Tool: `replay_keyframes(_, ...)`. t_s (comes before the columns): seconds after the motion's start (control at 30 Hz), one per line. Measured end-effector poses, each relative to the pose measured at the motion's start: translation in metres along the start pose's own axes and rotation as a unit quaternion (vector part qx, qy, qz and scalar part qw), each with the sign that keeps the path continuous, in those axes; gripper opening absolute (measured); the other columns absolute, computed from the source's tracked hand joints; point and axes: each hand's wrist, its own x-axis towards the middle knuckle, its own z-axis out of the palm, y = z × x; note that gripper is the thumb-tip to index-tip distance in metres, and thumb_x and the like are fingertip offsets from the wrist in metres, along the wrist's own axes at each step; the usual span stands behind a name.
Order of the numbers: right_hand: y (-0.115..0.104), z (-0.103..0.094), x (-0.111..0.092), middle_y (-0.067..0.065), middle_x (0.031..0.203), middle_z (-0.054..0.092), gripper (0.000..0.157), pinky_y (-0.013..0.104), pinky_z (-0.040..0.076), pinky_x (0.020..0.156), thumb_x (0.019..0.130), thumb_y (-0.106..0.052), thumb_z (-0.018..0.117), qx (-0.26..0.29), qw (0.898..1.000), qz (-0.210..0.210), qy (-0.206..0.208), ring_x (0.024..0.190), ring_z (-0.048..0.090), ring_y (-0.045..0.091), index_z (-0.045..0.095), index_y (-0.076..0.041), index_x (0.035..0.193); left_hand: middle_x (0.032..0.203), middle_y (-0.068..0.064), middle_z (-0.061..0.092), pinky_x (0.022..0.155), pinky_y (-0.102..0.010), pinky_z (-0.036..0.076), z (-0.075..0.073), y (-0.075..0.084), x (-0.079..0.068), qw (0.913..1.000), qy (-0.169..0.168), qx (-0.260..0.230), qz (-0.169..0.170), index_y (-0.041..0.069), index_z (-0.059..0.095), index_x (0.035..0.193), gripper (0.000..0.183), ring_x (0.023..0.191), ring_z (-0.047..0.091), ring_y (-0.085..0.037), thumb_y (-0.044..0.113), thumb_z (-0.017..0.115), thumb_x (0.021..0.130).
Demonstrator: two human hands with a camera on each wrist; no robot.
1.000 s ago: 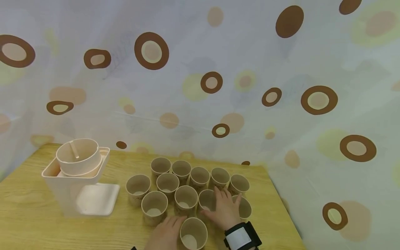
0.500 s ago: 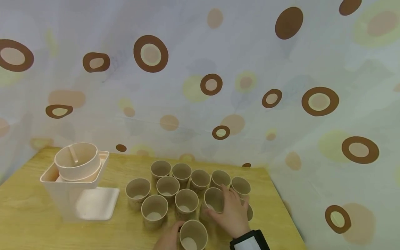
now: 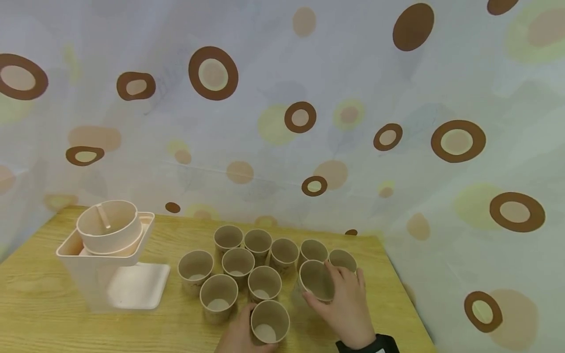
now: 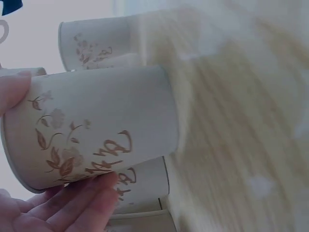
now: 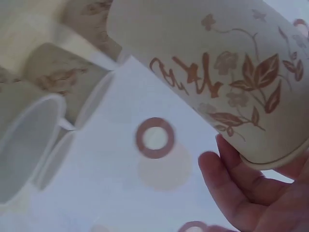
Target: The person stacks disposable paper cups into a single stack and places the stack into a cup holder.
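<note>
Near the front of the wooden table, my left hand (image 3: 238, 333) grips a beige paper cup (image 3: 270, 321) from its left side. Up close in the left wrist view, that cup (image 4: 96, 125) shows brown flowers and lettering, with a thumb at its rim and fingers underneath. My right hand (image 3: 346, 306) holds a second cup (image 3: 317, 280) by the upper part, thumb at the near left and fingers round the far right. The same print is on this cup (image 5: 222, 63) in the right wrist view. Both cups stand mouth up and look hollow inside.
Several like cups (image 3: 218, 296) stand in loose rows behind and left of my hands. A whitish bin (image 3: 106, 274) with a round container (image 3: 108, 223) in its top is at the left, beside a white square tray (image 3: 143, 289). A spotted curtain (image 3: 265, 98) hangs behind the table.
My right hand has taken a cup from the group and carried it rightward. My left hand has closed round the front cup, which has shifted slightly away from me and left.
</note>
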Motion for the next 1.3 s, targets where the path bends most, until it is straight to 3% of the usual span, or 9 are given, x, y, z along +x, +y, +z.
replay_keyframes(0.2,-0.017,-0.009,-0.004,0.019,0.102,0.066,0.062,0.062,0.024,0.108,0.070,-0.037,0.076,0.038,0.998,-0.040,0.020,0.102,0.059,0.038,0.063,0.004,0.114,0.106,-0.023,0.063,0.077,-0.054,0.052,-0.002,0.001,0.003,0.9999,0.000,-0.011,0.000,-0.009,0.045,0.121,0.079,0.091,0.061,-0.036,0.029,0.082,0.062)
replay_keyframes(0.4,-0.027,-0.004,-0.008,0.013,0.099,0.065,0.062,0.061,0.029,0.107,0.067,-0.038,0.077,0.035,0.995,-0.084,0.028,0.099,0.061,0.031,0.063,0.002,0.113,0.102,-0.021,0.065,0.074,-0.049,0.052,-0.002,0.002,0.003,0.9995,0.011,-0.015,0.024,-0.008,0.046,0.117,0.074,0.087,0.061,-0.032,0.023,0.082,0.061)
replay_keyframes(0.77,-0.032,0.007,-0.013,0.011,0.102,0.064,0.070,0.061,0.031,0.106,0.066,-0.047,0.075,0.033,0.995,-0.090,-0.018,0.104,0.059,0.032,0.062,0.000,0.116,0.101,-0.020,0.066,0.074,-0.048,0.053,-0.002,0.002,0.004,0.9992,0.012,-0.010,0.036,-0.008,0.047,0.115,0.071,0.087,0.063,-0.032,0.028,0.082,0.063)
replay_keyframes(1.1,-0.033,0.017,-0.015,0.010,0.101,0.064,0.068,0.059,0.031,0.107,0.067,-0.046,0.075,0.043,0.993,-0.110,-0.013,0.098,0.060,0.026,0.062,0.001,0.115,0.100,-0.020,0.067,0.074,-0.047,0.054,-0.001,0.002,0.003,0.9993,0.013,-0.008,0.033,-0.006,0.047,0.114,0.070,0.086,0.063,-0.030,0.026,0.081,0.062)
replay_keyframes(1.3,-0.033,0.023,-0.017,0.010,0.103,0.065,0.068,0.059,0.033,0.106,0.067,-0.049,0.074,0.034,0.994,-0.099,-0.031,0.105,0.059,0.032,0.063,-0.001,0.114,0.096,-0.018,0.068,0.072,-0.045,0.054,0.000,0.001,0.003,0.9983,0.033,0.010,0.048,-0.004,0.048,0.113,0.069,0.084,0.064,-0.029,0.026,0.082,0.061)
